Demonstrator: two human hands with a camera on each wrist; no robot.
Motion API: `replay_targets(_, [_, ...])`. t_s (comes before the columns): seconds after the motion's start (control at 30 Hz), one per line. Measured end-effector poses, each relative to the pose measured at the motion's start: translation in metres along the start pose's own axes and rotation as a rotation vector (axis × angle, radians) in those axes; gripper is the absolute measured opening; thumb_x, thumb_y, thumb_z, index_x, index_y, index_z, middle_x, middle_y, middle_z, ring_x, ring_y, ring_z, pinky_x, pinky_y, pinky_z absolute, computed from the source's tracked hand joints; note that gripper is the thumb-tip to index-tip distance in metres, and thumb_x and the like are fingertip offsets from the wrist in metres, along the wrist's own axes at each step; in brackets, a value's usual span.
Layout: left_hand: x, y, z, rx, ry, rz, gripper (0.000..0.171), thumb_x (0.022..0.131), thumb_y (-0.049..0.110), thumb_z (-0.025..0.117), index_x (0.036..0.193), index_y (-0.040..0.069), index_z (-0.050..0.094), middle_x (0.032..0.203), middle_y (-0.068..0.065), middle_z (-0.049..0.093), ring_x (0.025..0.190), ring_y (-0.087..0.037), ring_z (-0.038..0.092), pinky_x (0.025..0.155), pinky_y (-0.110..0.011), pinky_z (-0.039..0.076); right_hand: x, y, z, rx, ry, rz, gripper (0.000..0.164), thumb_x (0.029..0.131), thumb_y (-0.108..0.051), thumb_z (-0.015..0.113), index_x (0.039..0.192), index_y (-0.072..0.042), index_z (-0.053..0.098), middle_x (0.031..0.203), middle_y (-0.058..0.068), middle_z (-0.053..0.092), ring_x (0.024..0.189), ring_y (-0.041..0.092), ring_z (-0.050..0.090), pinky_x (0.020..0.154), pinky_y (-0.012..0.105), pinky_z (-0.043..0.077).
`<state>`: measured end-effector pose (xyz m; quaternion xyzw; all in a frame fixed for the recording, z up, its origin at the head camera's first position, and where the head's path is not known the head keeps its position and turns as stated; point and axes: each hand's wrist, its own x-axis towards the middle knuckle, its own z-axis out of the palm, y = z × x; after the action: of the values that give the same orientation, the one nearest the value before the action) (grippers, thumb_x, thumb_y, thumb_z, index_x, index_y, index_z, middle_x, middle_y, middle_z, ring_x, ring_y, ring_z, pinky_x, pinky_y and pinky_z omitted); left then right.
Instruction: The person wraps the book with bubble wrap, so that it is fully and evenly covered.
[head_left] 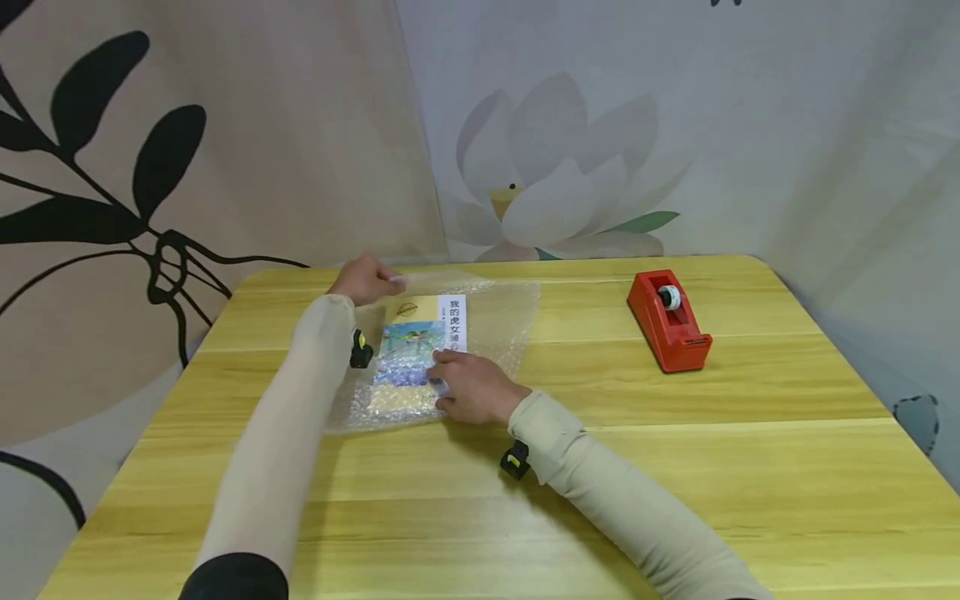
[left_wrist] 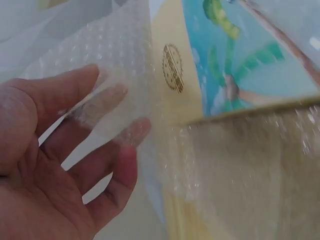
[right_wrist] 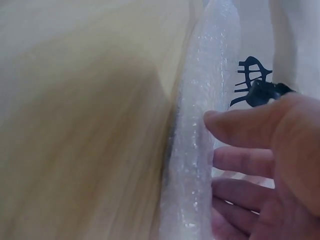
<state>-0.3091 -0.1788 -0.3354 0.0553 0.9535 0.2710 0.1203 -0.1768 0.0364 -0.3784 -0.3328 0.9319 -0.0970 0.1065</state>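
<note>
A book (head_left: 411, 333) with a yellow, blue and white cover lies among clear bubble wrap (head_left: 506, 321), left of the table's middle. At the wrap's far left edge, my left hand (head_left: 366, 282) pinches the sheet; its thumb lies on one side, and the fingers show through the plastic in the left wrist view. My right hand (head_left: 480, 390) rests its fingertips at the book's near right side. In the right wrist view the thumb and fingertips touch the bubble wrap (right_wrist: 192, 150) without curling round it.
A red tape dispenser (head_left: 670, 325) with a roll of tape stands to the right on the wooden table (head_left: 750, 475). Behind the table hangs a printed cloth (head_left: 300, 125) with leaves and a large flower. Each wrist carries a small black camera.
</note>
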Motion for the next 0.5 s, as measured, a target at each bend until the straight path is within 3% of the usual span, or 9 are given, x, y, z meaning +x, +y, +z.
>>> replay_targets(0.27, [-0.009, -0.004, 0.007, 0.027, -0.025, 0.051, 0.032, 0.099, 0.025, 0.064, 0.127, 0.009, 0.069, 0.136, -0.015, 0.064, 0.127, -0.039, 0.06, 0.107, -0.056, 0.049, 0.0, -0.001, -0.001, 0.001, -0.008, 0.007, 0.048, 0.096, -0.031, 0.068, 0.141, -0.016, 0.058, 0.161, 0.009, 0.04, 0.15, 0.024, 0.039, 0.12, 0.04, 0.039])
replay_targets(0.33, [-0.01, -0.005, 0.009, 0.05, -0.031, 0.074, 0.029, 0.099, 0.023, 0.065, 0.125, 0.012, 0.071, 0.135, -0.015, 0.065, 0.11, -0.034, 0.068, 0.096, -0.05, 0.055, -0.001, -0.001, -0.002, 0.001, -0.009, 0.006, 0.049, 0.096, -0.031, 0.068, 0.141, -0.016, 0.058, 0.161, 0.009, 0.04, 0.15, 0.025, 0.039, 0.12, 0.04, 0.038])
replay_targets(0.37, [-0.01, -0.006, 0.011, 0.063, -0.033, 0.084, 0.028, 0.098, 0.022, 0.066, 0.124, 0.013, 0.072, 0.133, -0.013, 0.066, 0.093, -0.029, 0.07, 0.086, -0.045, 0.058, -0.001, -0.001, -0.002, -0.001, -0.008, 0.003, 0.048, 0.096, -0.031, 0.068, 0.141, -0.016, 0.058, 0.161, 0.009, 0.04, 0.15, 0.025, 0.039, 0.12, 0.04, 0.038])
replay_targets(0.43, [-0.012, -0.007, 0.013, 0.092, -0.042, 0.108, 0.026, 0.098, 0.022, 0.067, 0.122, 0.015, 0.073, 0.131, -0.013, 0.067, 0.067, -0.02, 0.059, 0.069, -0.037, 0.053, -0.001, -0.001, -0.001, 0.0, -0.009, 0.004, 0.048, 0.096, -0.031, 0.068, 0.141, -0.016, 0.058, 0.161, 0.009, 0.04, 0.15, 0.025, 0.039, 0.12, 0.041, 0.038])
replay_targets(0.5, [-0.014, -0.007, 0.015, 0.104, -0.049, 0.122, 0.025, 0.098, 0.022, 0.067, 0.121, 0.016, 0.073, 0.13, -0.011, 0.068, 0.063, -0.015, 0.053, 0.064, -0.032, 0.048, 0.0, -0.001, -0.001, 0.0, -0.009, 0.006, 0.048, 0.096, -0.031, 0.068, 0.141, -0.017, 0.058, 0.161, 0.009, 0.04, 0.15, 0.025, 0.039, 0.121, 0.041, 0.038])
